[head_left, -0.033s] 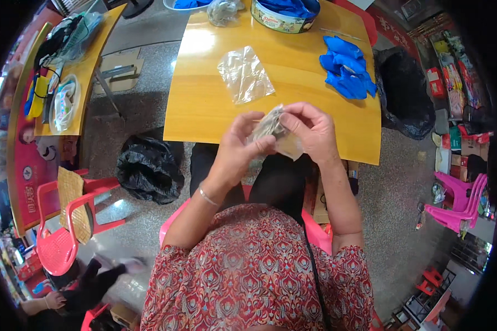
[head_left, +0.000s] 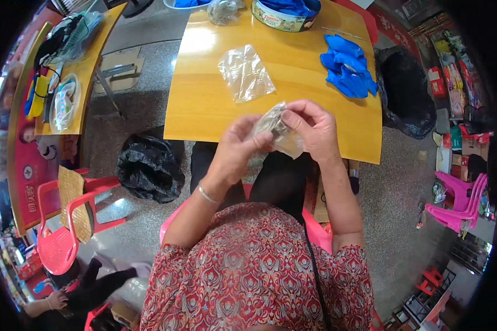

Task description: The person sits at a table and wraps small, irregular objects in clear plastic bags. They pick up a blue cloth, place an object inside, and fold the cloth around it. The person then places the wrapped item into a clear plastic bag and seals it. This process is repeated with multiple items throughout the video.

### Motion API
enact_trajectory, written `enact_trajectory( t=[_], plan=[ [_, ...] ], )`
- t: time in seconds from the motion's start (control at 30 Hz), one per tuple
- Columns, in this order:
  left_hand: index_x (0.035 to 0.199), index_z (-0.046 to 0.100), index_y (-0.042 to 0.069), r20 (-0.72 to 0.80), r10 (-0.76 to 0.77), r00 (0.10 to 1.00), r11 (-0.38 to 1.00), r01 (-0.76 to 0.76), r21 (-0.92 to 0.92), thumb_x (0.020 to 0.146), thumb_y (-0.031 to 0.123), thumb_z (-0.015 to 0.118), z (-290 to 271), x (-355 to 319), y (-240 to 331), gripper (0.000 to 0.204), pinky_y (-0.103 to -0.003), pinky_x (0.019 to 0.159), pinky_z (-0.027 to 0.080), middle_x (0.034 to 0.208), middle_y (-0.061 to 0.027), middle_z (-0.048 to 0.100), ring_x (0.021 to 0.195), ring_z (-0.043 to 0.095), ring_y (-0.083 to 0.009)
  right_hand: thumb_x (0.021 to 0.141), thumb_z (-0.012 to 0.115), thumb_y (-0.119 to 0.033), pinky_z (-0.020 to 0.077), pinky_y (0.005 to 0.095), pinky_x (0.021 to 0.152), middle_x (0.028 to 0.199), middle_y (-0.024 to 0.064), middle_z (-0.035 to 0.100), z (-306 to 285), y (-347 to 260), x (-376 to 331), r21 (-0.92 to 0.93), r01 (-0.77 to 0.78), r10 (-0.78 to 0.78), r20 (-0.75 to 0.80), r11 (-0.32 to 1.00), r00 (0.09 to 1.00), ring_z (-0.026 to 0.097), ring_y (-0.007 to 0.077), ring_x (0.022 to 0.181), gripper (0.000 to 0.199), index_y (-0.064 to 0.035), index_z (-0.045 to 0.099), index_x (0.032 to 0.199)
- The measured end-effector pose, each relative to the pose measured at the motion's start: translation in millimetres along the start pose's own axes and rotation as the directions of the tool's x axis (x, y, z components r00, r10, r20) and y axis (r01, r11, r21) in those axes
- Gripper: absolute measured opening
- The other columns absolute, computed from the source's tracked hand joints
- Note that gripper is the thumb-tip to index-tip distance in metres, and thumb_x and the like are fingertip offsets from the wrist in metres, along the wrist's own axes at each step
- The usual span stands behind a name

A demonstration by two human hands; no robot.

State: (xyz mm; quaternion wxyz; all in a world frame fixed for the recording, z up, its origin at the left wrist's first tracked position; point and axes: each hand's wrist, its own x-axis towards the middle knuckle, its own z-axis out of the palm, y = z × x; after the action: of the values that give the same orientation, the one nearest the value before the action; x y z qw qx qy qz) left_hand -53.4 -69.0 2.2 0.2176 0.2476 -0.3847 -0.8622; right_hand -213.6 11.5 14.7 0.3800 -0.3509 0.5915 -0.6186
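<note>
Above the table's near edge, my left hand (head_left: 234,144) and my right hand (head_left: 320,132) pinch a crumpled clear plastic bag (head_left: 271,119) between them. Greyish folds show at its upper part, and a looser see-through end hangs below my right fingers. Whether anything lies inside the bag, I cannot make out. Both thumbs press on it from the near side, and most of the fingertips behind are hidden. Just beyond my hands, a second clear plastic bag (head_left: 246,73) lies flat on the yellow wooden table (head_left: 196,105), touched by neither hand.
Crumpled blue plastic (head_left: 348,66) lies at the table's right. At the far edge stand a round tin (head_left: 284,22) with blue contents and a clear bundle (head_left: 225,11). Black-lined bins flank the table, left (head_left: 151,168) and right (head_left: 406,91). A pink chair (head_left: 58,251) stands left.
My hands and the bag have shifted only slightly, with the left fingers closing in a little. At the lower left, another person's leg has moved.
</note>
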Motion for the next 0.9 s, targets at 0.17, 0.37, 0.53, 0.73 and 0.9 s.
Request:
enact_trajectory(
  t=[0.17,0.37,0.53,0.73,0.9],
  plan=[
    [0.106,0.058,0.002,0.007,-0.037,0.999,0.982,0.037,-0.184,0.086,0.009,0.067,-8,3,-4,0.023,-0.033,0.075,0.055,0.1,-0.0078,0.065,0.089,0.063,-0.0163,0.088,0.067,-0.011,0.0489,0.0219,0.07,0.084,0.0016,0.066,-4,10,5,0.01,0.018,-0.018,-0.057,1.0,0.998,0.06,0.0066,0.076,0.016,0.0011,0.066,0.098],
    [0.108,0.058,0.001,-0.084,0.0,0.997,0.999,-0.003,-0.032,0.084,0.004,0.068,-14,5,-12,0.027,-0.03,0.076,0.055,0.1,-0.008,0.064,0.089,0.063,-0.0161,0.089,0.066,-0.012,0.0485,0.0222,0.071,0.086,0.0025,0.065,-1,21,1,0.129,-0.079,0.082,-0.018,0.988,0.996,0.059,0.007,0.077,0.017,0.0011,0.064,0.099],
    [0.11,0.057,0.001,-0.123,0.059,0.991,0.997,-0.065,-0.041,0.084,0.003,0.068,-9,6,-12,0.028,-0.03,0.075,0.055,0.098,-0.0083,0.064,0.088,0.063,-0.0158,0.087,0.069,-0.013,0.0474,0.0203,0.07,0.086,0.0017,0.064,-5,26,3,0.181,-0.063,0.069,-0.03,0.982,0.997,0.058,0.0053,0.077,0.016,-0.0006,0.064,0.097],
    [0.108,0.057,0.001,-0.112,-0.042,0.993,0.99,0.027,-0.139,0.084,0.001,0.066,-5,5,3,0.025,-0.032,0.074,0.055,0.096,-0.0091,0.064,0.083,0.064,-0.0166,0.088,0.068,-0.013,0.0485,0.0219,0.07,0.085,0.0018,0.064,-5,37,7,0.289,-0.031,0.07,-0.126,0.957,0.99,0.059,0.0067,0.077,0.017,0.0001,0.064,0.098],
    [0.107,0.056,0.001,-0.109,0.145,0.983,0.978,-0.159,-0.134,0.086,0.001,0.064,-7,9,0,0.023,-0.033,0.079,0.054,0.1,-0.0088,0.064,0.09,0.063,-0.0172,0.091,0.064,-0.019,0.0486,0.0216,0.068,0.087,0.001,0.064,-1,33,-9,0.263,-0.214,0.198,0.083,0.941,0.977,0.059,0.0065,0.078,0.022,-0.0014,0.064,0.105]
  ],
)
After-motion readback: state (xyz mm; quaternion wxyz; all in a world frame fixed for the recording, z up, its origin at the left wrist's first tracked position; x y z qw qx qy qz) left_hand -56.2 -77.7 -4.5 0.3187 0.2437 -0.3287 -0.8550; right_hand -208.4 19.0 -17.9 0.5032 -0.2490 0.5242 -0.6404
